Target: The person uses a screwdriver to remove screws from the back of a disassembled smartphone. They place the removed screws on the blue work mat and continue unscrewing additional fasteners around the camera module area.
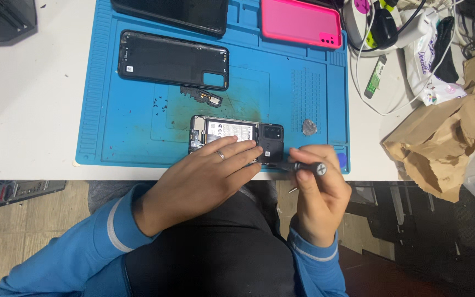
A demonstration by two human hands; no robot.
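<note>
Opened phone [236,133]: lies flat at the near edge of the blue work mat [111,132], back cover off, pale battery label and black camera block showing; its near half is hidden under the left hand.
Left hand [204,176]: rests palm-down on the phone, fingers spread and pointing to 2 o'clock, a ring on one finger; the grip is flat and open, pressing rather than clasping.
Right hand [317,187]: at 3 o'clock of the phone, grip closed around a black screwdriver [303,166] whose tip points to 9 o'clock at the phone's near right corner.
Back cover [173,59]: black, at 11 o'clock of the phone, inner side up.
Small black part [202,97]: between cover and phone.
Pink case [300,22]: at 1 o'clock.
Table [28,99]: white, under the mat.
</note>
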